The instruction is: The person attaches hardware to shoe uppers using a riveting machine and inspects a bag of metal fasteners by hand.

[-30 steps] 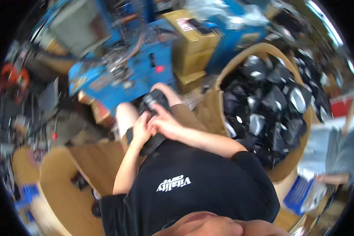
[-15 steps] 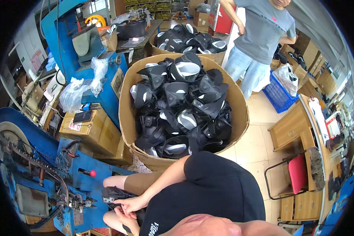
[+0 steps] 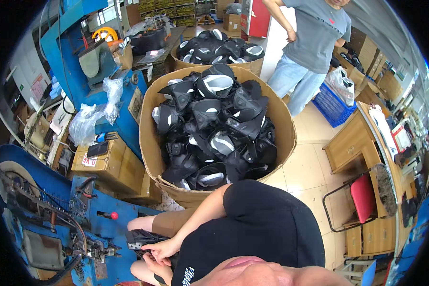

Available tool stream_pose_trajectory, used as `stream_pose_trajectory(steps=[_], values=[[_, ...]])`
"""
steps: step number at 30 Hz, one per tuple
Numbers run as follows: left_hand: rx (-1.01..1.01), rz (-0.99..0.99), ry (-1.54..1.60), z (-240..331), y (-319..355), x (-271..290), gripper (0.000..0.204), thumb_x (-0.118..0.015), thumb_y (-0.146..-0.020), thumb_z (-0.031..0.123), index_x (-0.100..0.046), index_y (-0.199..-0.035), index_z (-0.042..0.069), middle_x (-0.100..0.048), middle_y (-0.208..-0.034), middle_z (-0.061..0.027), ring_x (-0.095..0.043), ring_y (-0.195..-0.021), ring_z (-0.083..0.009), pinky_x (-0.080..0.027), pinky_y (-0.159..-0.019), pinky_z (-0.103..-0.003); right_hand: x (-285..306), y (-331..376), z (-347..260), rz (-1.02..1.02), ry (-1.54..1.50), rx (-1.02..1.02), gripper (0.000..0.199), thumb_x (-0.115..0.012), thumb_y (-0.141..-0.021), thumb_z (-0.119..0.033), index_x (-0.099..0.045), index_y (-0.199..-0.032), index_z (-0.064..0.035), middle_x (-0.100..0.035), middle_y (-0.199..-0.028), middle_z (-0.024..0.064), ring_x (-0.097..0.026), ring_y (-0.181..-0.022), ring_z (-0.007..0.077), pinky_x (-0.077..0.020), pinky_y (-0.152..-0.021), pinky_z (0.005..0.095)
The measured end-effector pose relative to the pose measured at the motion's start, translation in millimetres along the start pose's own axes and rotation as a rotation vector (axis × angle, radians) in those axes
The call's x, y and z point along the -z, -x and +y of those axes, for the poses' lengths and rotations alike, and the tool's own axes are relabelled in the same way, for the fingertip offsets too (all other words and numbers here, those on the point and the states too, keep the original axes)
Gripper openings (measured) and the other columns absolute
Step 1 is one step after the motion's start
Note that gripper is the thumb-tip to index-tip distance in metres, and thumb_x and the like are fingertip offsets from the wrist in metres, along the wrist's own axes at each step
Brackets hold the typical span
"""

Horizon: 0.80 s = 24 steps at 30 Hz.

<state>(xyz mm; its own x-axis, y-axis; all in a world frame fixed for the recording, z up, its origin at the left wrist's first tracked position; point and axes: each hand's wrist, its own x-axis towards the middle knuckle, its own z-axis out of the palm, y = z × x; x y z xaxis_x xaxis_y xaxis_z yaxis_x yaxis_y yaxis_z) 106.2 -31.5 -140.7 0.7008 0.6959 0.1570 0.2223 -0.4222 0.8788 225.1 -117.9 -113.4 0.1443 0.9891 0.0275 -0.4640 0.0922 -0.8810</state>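
Note:
A black padded piece [image 3: 145,238] with a grey edge lies across my lap, beside the blue machine. My right hand [image 3: 163,248] closes at its near side, index finger stretched along the grey edge. Just below, my left hand [image 3: 158,268] has its fingers curled in close to the right hand's fingers. What the left fingers hold, if anything, is hidden. Similar black pieces with white and grey patches [image 3: 219,143] fill a large cardboard carton [image 3: 289,128] in front of me.
The blue machine [image 3: 112,231], with a red-knobbed lever [image 3: 114,215], stands at the left. A phone [image 3: 97,149] rests on a brown box [image 3: 114,162]. A second filled carton [image 3: 257,66] stands behind. A person [image 3: 317,38] stands at the far right, near a blue crate [image 3: 333,107]. A red chair [image 3: 361,202] is by a desk.
The view has shifted slightly, so the surroundings sit a little differently in it. Both hands and the black piece keep nearly the same place relative to each other.

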Motion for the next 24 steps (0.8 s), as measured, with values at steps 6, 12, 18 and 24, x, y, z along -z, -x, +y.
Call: stream_pose_trajectory(steps=[6, 12, 18, 24], values=[[-0.079, 0.002, -0.065, -6, -5, -3, 0.014, -0.053, -0.084, 0.01, -0.047, -0.09, -0.001, -0.053, -0.079, -0.0084, -0.053, -0.071, -0.0174, -0.045, -0.061, -0.03, 5, 3, -9, 0.091, 0.084, 0.112, 0.094, -0.051, -0.079, 0.004, 0.012, -0.148, -0.0023, -0.065, -0.072, 0.013, -0.065, -0.057, 0.0192, -0.0527, -0.054, 0.0286], [0.004, -0.029, 0.195, -20, 9, 10, 0.015, -0.053, -0.084, 0.01, -0.049, -0.095, 0.002, -0.056, -0.086, -0.0089, -0.056, -0.076, -0.0167, -0.047, -0.066, -0.028, -13, -4, -1, -0.065, 0.066, 0.044, 0.094, -0.052, -0.078, 0.005, 0.009, -0.149, -0.0016, -0.065, -0.071, 0.0121, -0.064, -0.056, 0.0183, -0.0521, -0.053, 0.0288], [-0.136, 0.065, -0.124, 3, -6, 2, 0.028, -0.064, -0.078, 0.014, -0.056, -0.104, 0.004, -0.064, -0.093, -0.02, -0.062, -0.09, -0.0393, -0.05, -0.075, -0.043, -17, -10, -50, 0.009, -0.248, -0.325, 0.085, -0.052, -0.08, -0.001, -0.007, -0.151, -0.0069, -0.062, -0.077, 0.0094, -0.053, -0.054, 0.0146, -0.0394, -0.048, 0.0257], [-0.01, 0.161, -0.161, 1, 2, 20, 0.016, -0.065, -0.085, 0.016, -0.056, -0.086, 0.002, -0.059, -0.072, -0.0152, -0.061, -0.065, -0.0324, -0.047, -0.059, -0.042, -81, -78, -115, -0.309, -0.295, -0.169, 0.084, -0.051, -0.085, 0.004, -0.004, -0.152, -0.0102, -0.055, -0.076, 0.009, -0.054, -0.059, 0.0141, -0.0432, -0.052, 0.0238]])
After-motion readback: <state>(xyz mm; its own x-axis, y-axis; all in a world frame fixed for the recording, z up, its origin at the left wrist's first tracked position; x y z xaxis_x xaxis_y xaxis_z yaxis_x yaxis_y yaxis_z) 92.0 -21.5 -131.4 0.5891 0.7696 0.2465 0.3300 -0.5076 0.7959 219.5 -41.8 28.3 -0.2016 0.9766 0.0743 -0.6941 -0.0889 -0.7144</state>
